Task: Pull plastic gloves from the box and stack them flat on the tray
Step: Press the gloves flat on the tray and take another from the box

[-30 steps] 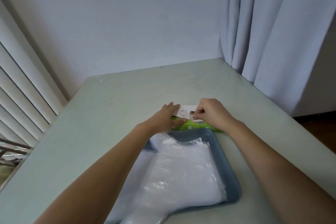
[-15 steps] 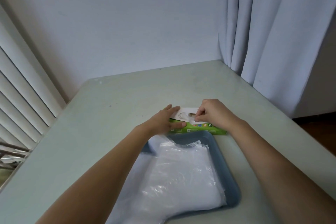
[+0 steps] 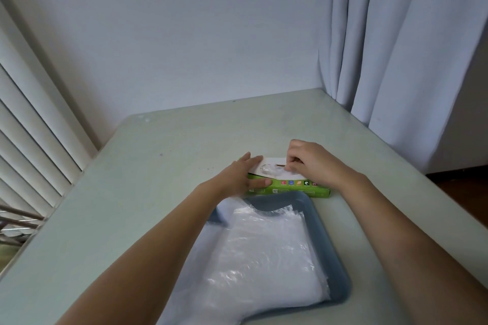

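Note:
A flat green and white glove box [image 3: 298, 187] lies on the table just beyond the blue tray [image 3: 335, 266]. My left hand [image 3: 239, 175] rests flat over the box's left end, thumb on its front face, holding it down. My right hand [image 3: 309, 161] is at the oval opening on top, fingertips pinched on a bit of clear plastic glove [image 3: 272, 169] that shows in the slot. A stack of clear plastic gloves [image 3: 258, 253] lies flat in the tray, its near end spilling over the tray's left front edge.
The pale green table [image 3: 148, 192] runs to a wall at the back. White slatted blinds [image 3: 29, 145] stand along the left edge. Grey curtains [image 3: 396, 47] hang at the back right, by the table's right edge.
Both hands stay at the box. The right hand's fingers have shifted a little to the right on the opening, and the camera has tilted so the box front shows more.

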A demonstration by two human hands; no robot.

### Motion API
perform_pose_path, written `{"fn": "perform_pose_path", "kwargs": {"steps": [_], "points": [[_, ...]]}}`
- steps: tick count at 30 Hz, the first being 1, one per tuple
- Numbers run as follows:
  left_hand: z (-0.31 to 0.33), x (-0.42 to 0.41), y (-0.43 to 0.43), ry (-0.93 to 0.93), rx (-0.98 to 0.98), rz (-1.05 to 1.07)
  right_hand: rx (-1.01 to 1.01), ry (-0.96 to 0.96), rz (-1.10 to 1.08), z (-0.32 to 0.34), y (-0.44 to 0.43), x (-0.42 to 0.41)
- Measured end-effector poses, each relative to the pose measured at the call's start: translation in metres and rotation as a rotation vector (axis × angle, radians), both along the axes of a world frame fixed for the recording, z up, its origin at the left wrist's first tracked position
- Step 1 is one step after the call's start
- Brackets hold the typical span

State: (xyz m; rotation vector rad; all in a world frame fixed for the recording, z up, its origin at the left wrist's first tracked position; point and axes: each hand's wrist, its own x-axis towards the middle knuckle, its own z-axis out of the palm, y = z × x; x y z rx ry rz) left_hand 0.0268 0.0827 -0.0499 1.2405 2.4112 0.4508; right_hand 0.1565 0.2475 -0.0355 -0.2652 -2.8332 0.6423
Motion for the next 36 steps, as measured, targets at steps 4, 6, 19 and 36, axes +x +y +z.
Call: {"fn": "perform_pose_path", "kwargs": {"steps": [4,6,19,36], "points": [[0.001,0.001,0.0,-0.001,0.01,-0.006,-0.008,0.145,-0.055,0.0,0.003,-0.003],[0.0,0.0,-0.001,-0.005,0.017,-0.009,-0.034,0.264,-0.143,-0.004,0.004,-0.006],[-0.003,-0.002,0.001,0.021,-0.005,-0.002,-0.23,0.258,-0.128,0.004,-0.004,0.001],[0.096,0.05,-0.055,-1.051,0.701,0.012,-1.304,0.227,0.028,0.087,-0.065,0.073]]}}
